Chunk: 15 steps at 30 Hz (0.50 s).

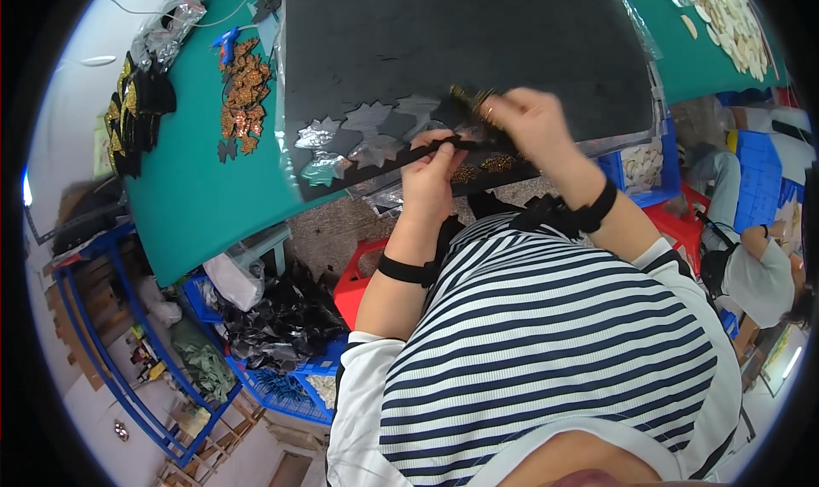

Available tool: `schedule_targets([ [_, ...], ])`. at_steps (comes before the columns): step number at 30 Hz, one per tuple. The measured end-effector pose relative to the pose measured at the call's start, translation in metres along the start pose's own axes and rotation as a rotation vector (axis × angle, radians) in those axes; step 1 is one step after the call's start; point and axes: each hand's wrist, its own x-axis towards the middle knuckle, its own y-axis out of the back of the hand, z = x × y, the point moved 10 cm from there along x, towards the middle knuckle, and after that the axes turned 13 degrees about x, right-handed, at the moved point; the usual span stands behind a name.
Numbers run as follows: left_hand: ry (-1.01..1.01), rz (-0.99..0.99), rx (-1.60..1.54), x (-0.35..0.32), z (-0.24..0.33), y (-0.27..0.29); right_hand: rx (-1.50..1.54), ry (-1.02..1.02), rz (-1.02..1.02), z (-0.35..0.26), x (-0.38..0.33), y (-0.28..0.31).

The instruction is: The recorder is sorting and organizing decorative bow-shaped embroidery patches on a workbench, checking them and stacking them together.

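the left hand [429,176], thumb and fingertips narrowed, pinches a soft, matte black band [461,143] at the near edge of the flat black sheet [461,35]. just above it, the right hand [531,124] holds a blurred, gold-brown glittery piece [468,97] in bunched fingers. grey, jagged leaf shapes [368,133] with glossy patches lie toward the sheet's near left corner; coppery glitter cutouts [246,90] heap near the green table's [192,205] left edge.
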Motion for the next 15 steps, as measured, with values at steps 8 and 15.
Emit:
schedule_targets([
  [8, 0.245, -0.142, -0.505, -0.013, -0.031, -0.019, 0.515, 0.175, 0.483, -0.005, 0.019, 0.179],
  [15, 0.324, -0.081, -0.158, 0.001, -0.051, -0.044, -0.064, 0.418, 0.470, -0.025, -0.023, 0.134],
])
